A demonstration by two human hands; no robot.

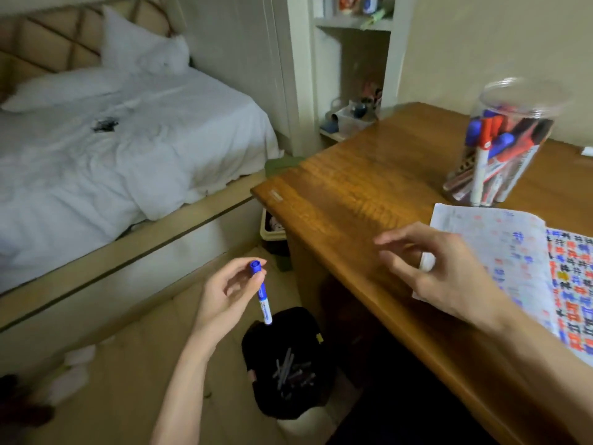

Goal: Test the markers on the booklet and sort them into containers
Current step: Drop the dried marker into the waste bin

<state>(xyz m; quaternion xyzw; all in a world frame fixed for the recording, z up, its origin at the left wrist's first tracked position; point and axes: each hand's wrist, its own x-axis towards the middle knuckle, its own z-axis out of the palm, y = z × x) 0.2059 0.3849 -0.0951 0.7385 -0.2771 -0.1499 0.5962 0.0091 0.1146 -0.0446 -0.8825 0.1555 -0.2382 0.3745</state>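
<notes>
**Step in hand.** We judge this to be the sorting step. The marker is held out over the floor container, away from the paper, ready to be dropped.

**Item 1. Blue marker [261, 293], one.** It is capped, cap uppermost, and hangs nearly upright. The left hand [221, 297] pinches it near the cap between thumb and fingertips. Its lower end sits just above the mouth of the black container.

**Item 2. Black container [316, 396], one.** It stands on the floor, below the desk's near edge. The discarded markers [288, 370] inside show as grey sticks. There are several, but it is too dark and blurred for us to count them.

**Item 3. Clear jar [526, 97], one.** It is open-topped and stands toward the desk's [369, 175] far right corner, behind the booklet. The jar markers [491, 146] are packed and overlapping, with red and blue caps. We make out several but cannot give a firm count.

**Item 4. Booklet [500, 245], one.** It lies open along the near edge at the right, its pages thick with red, blue and black test marks.

**Item 5. Right hand [449, 271], one.** Its fingers are spread and it holds nothing. It is over the near edge, at the booklet's left corner. We cannot tell whether it touches the page.

**Next move, as we judge it.** The left pinch should loosen with the marker's lower end centred over the container's mouth, so it falls inside and not onto the floor. The free right hand is well placed to reach toward the jar for another marker.

**Other.** Bed [128, 149], one, with pillows [144, 46], two.
</notes>
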